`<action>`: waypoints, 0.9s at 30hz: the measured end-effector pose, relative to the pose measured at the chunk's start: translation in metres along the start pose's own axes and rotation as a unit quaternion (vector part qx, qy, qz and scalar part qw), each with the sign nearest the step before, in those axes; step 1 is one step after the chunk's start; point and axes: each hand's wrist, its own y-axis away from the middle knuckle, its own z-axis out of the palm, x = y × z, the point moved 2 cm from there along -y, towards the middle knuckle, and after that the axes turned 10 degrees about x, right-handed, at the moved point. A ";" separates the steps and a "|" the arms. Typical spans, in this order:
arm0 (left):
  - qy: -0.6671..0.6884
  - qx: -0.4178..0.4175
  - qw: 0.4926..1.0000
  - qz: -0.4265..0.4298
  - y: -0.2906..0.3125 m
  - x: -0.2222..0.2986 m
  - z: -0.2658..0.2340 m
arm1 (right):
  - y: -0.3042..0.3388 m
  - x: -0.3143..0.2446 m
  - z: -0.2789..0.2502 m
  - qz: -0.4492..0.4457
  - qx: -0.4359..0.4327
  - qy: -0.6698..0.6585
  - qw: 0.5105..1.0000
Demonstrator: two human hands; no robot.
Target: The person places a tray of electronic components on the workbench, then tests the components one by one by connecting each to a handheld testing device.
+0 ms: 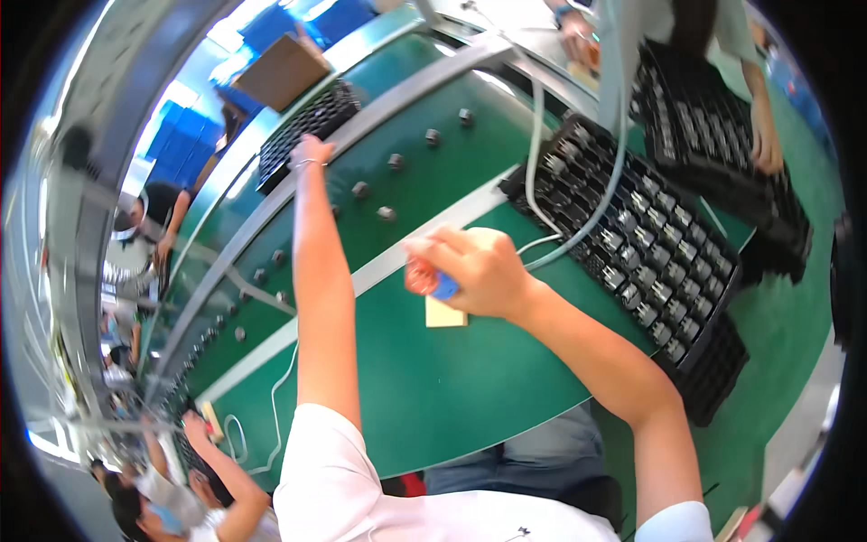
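My left arm stretches far forward across the green bench, and my left hand (312, 152) is at the near edge of a black compartment tray (310, 129). Its fingers are small in view, so whether they grip anything is unclear. My right hand (483, 271) is closed around a short red and blue object (431, 278), held above the bench; its exact kind does not show. A pale yellow block (446, 313) lies just below that hand. To its right, a large black tray (632, 244) holds several rows of small metal parts.
Small metal parts (433, 136) stand along the green strip (415, 185) beyond a pale rail. A grey-blue hose (607, 203) loops over the large tray. At right, a person's hand (768, 149) touches stacked black trays (700, 126). Other people sit along the line at left.
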 end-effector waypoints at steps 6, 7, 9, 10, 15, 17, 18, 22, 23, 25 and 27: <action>-0.055 0.043 0.991 0.114 -0.086 0.015 0.059 | 0.013 0.004 0.007 0.001 -0.030 0.022 0.999; -0.060 0.054 0.989 0.121 -0.094 0.020 0.068 | 0.015 0.006 0.006 0.016 -0.030 0.031 0.999; -0.046 0.094 0.984 0.141 -0.134 -0.004 0.044 | 0.008 -0.006 0.006 -0.016 -0.019 0.031 0.999; -0.076 0.078 0.983 0.150 -0.136 0.004 0.047 | 0.010 -0.005 0.008 -0.027 -0.027 0.046 0.998; -0.143 0.122 0.966 0.179 -0.056 0.066 0.083 | 0.028 0.010 0.007 -0.005 -0.084 0.080 0.993; -0.152 0.159 0.957 0.188 -0.070 0.049 0.061 | 0.020 0.003 0.009 -0.014 -0.069 0.067 0.995; -0.163 0.171 0.950 0.203 -0.075 0.040 0.055 | 0.018 0.001 0.010 -0.019 -0.066 0.064 0.996; -0.163 0.218 0.933 0.234 -0.074 0.033 0.047 | 0.017 0.002 0.009 -0.010 -0.075 0.066 0.995; -0.154 0.252 0.925 0.238 -0.078 0.024 0.038 | 0.013 -0.001 0.008 -0.010 -0.076 0.062 0.995; -0.149 0.251 0.925 0.243 -0.068 0.032 0.035 | 0.016 0.005 0.007 -0.004 -0.063 0.061 0.996; -0.143 0.248 0.926 0.248 -0.046 0.039 0.036 | 0.021 0.010 0.006 0.004 -0.051 0.061 0.997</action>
